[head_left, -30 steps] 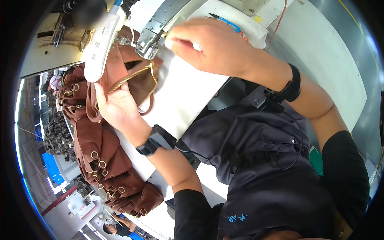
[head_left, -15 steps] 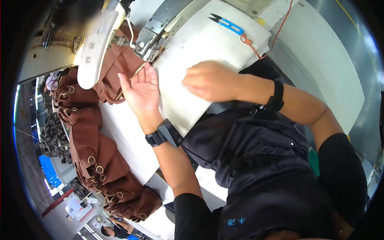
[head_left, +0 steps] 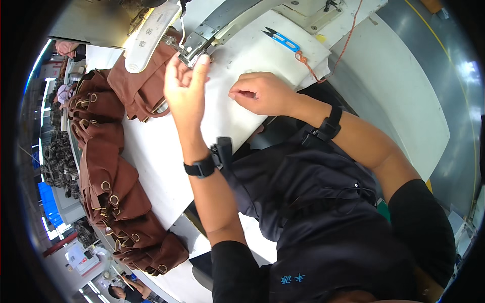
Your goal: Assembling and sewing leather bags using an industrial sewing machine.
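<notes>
My left hand (head_left: 187,88) is at the sewing machine's presser foot (head_left: 188,54), palm up. Its fingers are bent and the thumb stands apart from them, with nothing seen in between. Just left of it lies a brown bag (head_left: 135,83) with a curved handle, partly under the machine's white arm cover (head_left: 151,38). Whether my fingertips touch the bag or the foot, I cannot tell. Resting over the white table (head_left: 227,121), my right hand (head_left: 265,94) has its fingers curled to the thumb in a loose ring, and nothing shows inside.
Blue thread snips (head_left: 284,39) lie at the upper right, tied to an orange cord (head_left: 343,53). Several brown bags with gold rings (head_left: 113,177) form a row along the table's left side. A person (head_left: 129,290) is at the lower left, farther off.
My left hand has moved up to the presser foot, and its flat, spread fingers have bent. The right hand has stayed nearly in place, curled. The whole view has shifted slightly.
</notes>
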A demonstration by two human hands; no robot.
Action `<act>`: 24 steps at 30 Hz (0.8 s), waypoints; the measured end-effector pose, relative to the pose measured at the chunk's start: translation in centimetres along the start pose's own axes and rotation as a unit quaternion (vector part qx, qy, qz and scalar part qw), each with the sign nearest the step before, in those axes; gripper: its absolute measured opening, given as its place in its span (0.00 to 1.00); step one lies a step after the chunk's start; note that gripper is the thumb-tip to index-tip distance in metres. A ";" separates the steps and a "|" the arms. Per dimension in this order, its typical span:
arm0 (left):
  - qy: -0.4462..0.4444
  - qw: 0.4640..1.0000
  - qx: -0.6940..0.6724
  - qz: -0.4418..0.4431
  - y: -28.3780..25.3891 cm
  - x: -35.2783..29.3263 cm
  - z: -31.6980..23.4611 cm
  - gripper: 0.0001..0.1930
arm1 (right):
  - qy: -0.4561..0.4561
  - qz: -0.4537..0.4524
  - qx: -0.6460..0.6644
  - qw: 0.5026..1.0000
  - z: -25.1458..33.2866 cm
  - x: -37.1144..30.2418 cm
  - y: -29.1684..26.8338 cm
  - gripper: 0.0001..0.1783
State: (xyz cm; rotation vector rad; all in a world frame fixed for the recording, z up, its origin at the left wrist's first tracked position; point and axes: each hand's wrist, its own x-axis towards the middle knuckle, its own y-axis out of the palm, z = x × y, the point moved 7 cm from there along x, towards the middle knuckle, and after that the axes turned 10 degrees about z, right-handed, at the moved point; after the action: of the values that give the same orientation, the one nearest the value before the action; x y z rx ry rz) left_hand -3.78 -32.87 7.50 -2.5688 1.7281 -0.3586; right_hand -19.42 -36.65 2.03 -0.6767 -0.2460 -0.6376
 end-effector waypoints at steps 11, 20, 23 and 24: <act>-0.009 0.905 0.361 0.226 -3.0 4.1 -3.3 0.17 | -0.023 0.008 -0.008 1.000 0.5 0.4 0.4 0.03; 0.005 0.879 0.421 0.222 -3.8 -6.7 -0.5 0.23 | -0.037 0.035 -0.066 0.997 1.1 0.6 0.8 0.03; -0.020 0.874 0.449 0.182 -3.2 -8.3 0.7 0.26 | -0.060 0.019 -0.056 0.996 1.3 0.5 0.7 0.03; -0.038 0.888 0.436 0.139 -3.5 -8.5 0.6 0.27 | -0.063 0.019 -0.061 0.996 1.3 0.5 0.8 0.03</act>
State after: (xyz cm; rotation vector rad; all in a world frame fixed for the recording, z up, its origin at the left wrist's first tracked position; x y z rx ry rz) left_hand -3.53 -23.77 5.91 -1.6489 1.4020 -0.7848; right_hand -18.61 -35.56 2.83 -0.8378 -0.3133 -0.5778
